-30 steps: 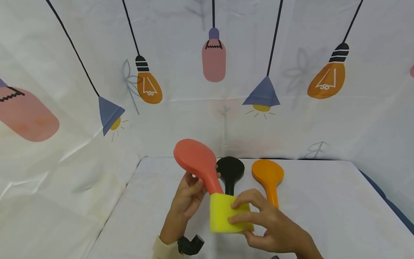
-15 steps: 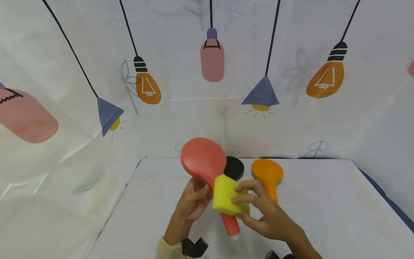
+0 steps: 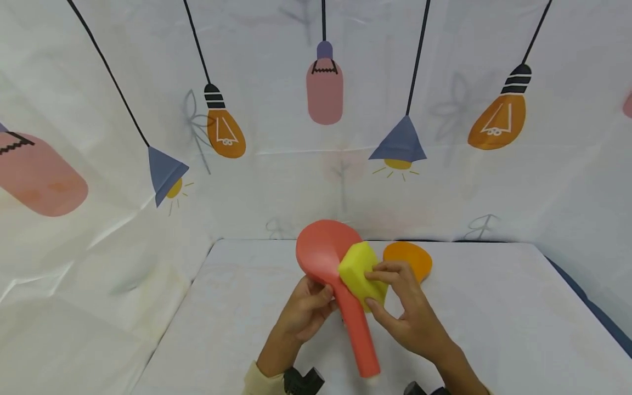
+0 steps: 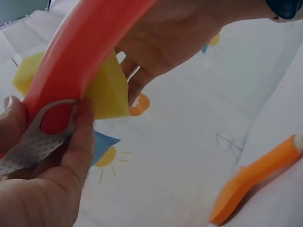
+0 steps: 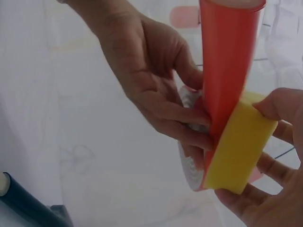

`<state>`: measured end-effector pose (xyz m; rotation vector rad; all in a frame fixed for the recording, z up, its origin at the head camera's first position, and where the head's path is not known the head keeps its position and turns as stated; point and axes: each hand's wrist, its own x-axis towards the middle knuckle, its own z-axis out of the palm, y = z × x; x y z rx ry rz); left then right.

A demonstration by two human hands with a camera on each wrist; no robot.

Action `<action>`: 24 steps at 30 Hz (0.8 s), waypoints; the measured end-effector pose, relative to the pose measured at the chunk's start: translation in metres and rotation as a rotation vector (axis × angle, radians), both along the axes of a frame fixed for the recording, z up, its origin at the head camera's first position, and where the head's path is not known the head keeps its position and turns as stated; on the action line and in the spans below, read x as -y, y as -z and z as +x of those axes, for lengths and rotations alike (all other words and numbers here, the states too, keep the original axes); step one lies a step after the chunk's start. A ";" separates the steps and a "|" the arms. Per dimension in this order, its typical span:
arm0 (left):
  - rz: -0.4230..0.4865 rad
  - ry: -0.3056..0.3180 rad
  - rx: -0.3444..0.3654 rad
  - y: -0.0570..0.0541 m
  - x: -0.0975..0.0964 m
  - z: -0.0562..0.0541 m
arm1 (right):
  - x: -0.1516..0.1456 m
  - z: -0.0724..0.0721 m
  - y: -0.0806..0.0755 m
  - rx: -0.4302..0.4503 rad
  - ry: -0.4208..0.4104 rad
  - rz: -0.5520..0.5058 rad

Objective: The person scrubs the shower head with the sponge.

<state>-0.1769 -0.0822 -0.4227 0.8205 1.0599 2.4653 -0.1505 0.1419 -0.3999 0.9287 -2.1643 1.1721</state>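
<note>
A red hand-held shower head [image 3: 323, 249] is held up above the white table, its handle slanting down to the right. My left hand [image 3: 303, 307] grips it at the neck, thumb in front; in the right wrist view the fingers [image 5: 187, 137] lie beside its pale, ringed face. My right hand [image 3: 417, 323] pinches a yellow sponge [image 3: 357, 271], which is pressed to the right side of the neck. In the left wrist view, the sponge [image 4: 108, 92] shows partly behind the red handle [image 4: 87, 47]. The hand and sponge hide part of the shower head.
An orange shower head [image 3: 408, 257] lies at the back of the white table [image 3: 494, 307], right of the sponge. A dark handle [image 5: 33, 203] with a pale end shows low in the right wrist view. A sheet [image 3: 271, 186] printed with lamps hangs behind.
The sponge has moved up from the shower head's handle end to its neck. The shower head has turned and shifted right and now hides the black one behind it.
</note>
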 end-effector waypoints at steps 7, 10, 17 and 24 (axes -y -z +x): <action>0.016 -0.134 0.101 -0.003 0.014 -0.005 | -0.006 0.010 -0.008 -0.047 -0.259 0.122; 0.058 -0.176 0.135 -0.005 0.019 -0.007 | -0.010 0.015 -0.012 -0.084 -0.385 0.176; 0.118 -0.186 0.168 -0.006 0.024 -0.008 | -0.014 0.020 -0.016 -0.129 -0.477 0.196; 0.091 -0.082 0.161 -0.004 0.017 -0.004 | -0.006 0.010 -0.007 -0.121 -0.357 0.136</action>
